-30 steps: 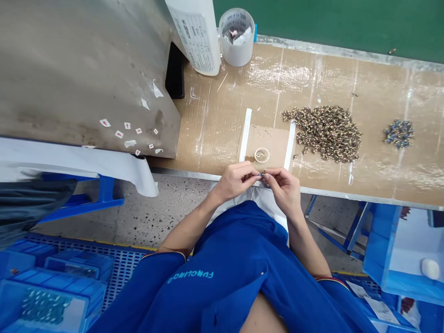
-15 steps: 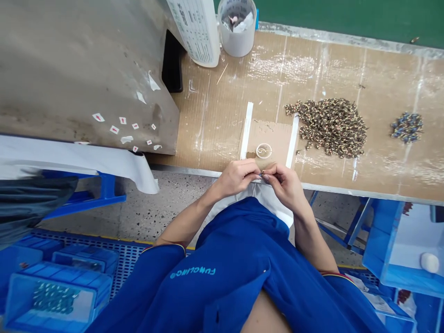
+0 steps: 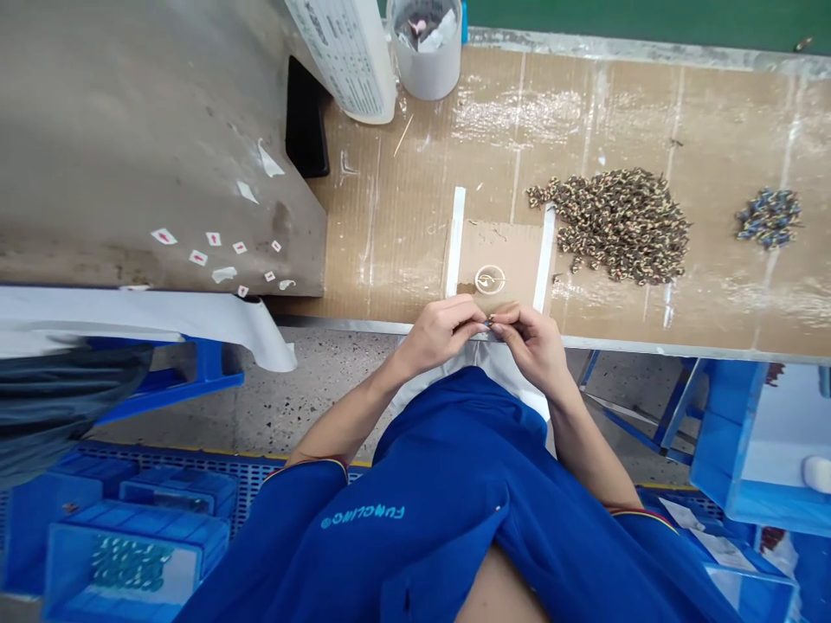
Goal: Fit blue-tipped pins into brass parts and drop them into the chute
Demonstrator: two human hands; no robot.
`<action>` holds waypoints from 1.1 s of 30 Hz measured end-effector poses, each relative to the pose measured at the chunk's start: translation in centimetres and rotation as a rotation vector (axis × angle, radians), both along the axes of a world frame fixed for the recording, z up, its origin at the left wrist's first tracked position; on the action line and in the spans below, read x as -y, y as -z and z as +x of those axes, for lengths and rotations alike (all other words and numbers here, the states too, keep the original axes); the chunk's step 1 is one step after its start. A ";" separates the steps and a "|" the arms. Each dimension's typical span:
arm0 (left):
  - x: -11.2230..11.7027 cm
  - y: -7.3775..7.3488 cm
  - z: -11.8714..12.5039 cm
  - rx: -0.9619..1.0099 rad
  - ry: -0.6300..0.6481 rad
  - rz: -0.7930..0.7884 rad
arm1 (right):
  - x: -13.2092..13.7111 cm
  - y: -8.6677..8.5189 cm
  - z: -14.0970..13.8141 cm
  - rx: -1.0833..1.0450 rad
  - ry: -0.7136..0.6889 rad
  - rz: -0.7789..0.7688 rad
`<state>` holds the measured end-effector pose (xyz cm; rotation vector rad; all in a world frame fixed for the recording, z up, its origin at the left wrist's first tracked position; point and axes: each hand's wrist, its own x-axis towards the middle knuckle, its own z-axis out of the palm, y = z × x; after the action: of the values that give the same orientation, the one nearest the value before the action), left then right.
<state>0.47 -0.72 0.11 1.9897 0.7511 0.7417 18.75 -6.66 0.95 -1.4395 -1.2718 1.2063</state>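
Note:
My left hand (image 3: 441, 333) and my right hand (image 3: 532, 346) meet at the front edge of the cardboard-covered workbench (image 3: 396, 234). Their fingertips pinch a tiny metal-and-dark component (image 3: 492, 322), mostly hidden by my fingers. Just beyond them, a small white ring with a thin wire inside (image 3: 490, 279) lies on a cardboard patch (image 3: 512, 255) between white tape strips. To the right lie a large pile of small brown-and-cream coiled parts (image 3: 614, 227) and a smaller pile of bluish parts (image 3: 769, 218).
A grey metal cabinet (image 3: 149, 147) with small stickers stands at the left of the bench, beside a white bottle (image 3: 341, 52) and a plastic cup of scraps (image 3: 425, 52). Blue bins sit low at both sides; one (image 3: 133, 562) holds small parts.
The view has drifted slightly, shifting the bench upward in the frame. My hands remain together at the bench edge, pinching the tiny component, with only slight finger movement.

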 end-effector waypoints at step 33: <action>-0.2 -3.1 -2.0 -0.095 0.055 -0.097 | -0.6 -0.4 1.0 -0.082 -0.087 -0.059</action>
<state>-1.52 -0.52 3.18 1.9602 0.7699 0.5714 19.80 -6.04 1.40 -1.3741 -1.2627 1.3574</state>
